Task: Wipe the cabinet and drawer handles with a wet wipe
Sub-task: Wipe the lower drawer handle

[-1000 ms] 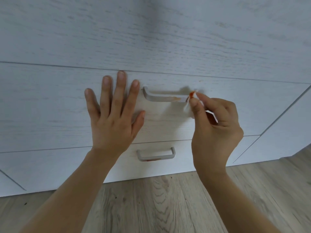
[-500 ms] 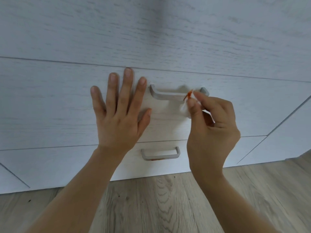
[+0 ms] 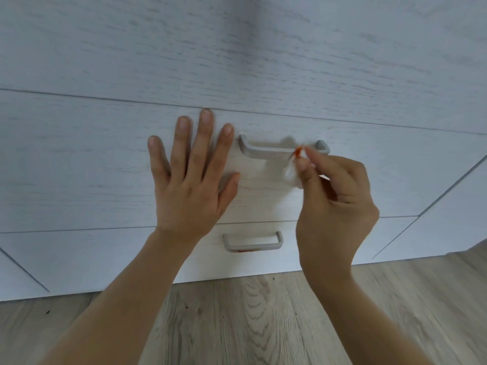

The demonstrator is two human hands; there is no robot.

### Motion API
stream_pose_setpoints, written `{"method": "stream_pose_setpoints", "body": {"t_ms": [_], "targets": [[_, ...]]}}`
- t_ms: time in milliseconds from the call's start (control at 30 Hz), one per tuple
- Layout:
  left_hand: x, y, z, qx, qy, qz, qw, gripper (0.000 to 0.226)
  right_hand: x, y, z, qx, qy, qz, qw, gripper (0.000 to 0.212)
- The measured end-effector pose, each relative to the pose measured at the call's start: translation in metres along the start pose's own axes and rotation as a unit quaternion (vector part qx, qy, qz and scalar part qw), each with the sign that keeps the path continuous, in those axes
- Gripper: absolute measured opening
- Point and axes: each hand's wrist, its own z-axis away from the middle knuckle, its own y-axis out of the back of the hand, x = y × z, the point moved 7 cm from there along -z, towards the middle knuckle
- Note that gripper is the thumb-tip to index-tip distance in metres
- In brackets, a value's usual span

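Observation:
A grey bar handle [image 3: 266, 150] is fixed on the middle drawer of a white wood-grain cabinet [image 3: 105, 167]. My right hand [image 3: 334, 206] pinches a small white wet wipe [image 3: 293, 172] with an orange-red stain at its tip, pressed against the right part of that handle. My left hand [image 3: 192, 177] lies flat with fingers spread on the drawer front, just left of the handle. A second grey handle [image 3: 253, 242] sits on the lower drawer, with a reddish smear under its bar.
Pale wood-look flooring [image 3: 250, 320] runs along the base of the cabinet, with a few dark specks. More white cabinet fronts [image 3: 453, 219] stand to the right and lower left, and a tall plain panel is above.
My right hand with the wipe has slid left along the upper handle, uncovering its right end. My left hand stays flat on the drawer. The view has shifted a little.

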Motion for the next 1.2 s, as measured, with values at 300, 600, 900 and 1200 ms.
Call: {"method": "stream_pose_setpoints", "body": {"t_ms": [300,600,900,1200], "targets": [[0.001,0.000,0.001,-0.003,-0.007,-0.005,1.000,0.062,-0.001,-0.004,0.001,0.004,-0.018,-0.010,1.000,0.019],[0.000,0.001,-0.001,-0.010,0.000,-0.011,1.000,0.061,-0.002,-0.005,0.002,0.001,-0.006,-0.002,1.000,0.017],[0.001,0.001,0.000,-0.001,0.002,-0.010,1.000,0.062,-0.009,-0.006,0.002,-0.019,0.033,0.021,0.999,0.018],[0.001,0.001,-0.001,-0.002,0.001,-0.011,1.000,0.061,-0.010,-0.012,0.003,-0.029,0.059,0.017,0.998,0.021]]}}
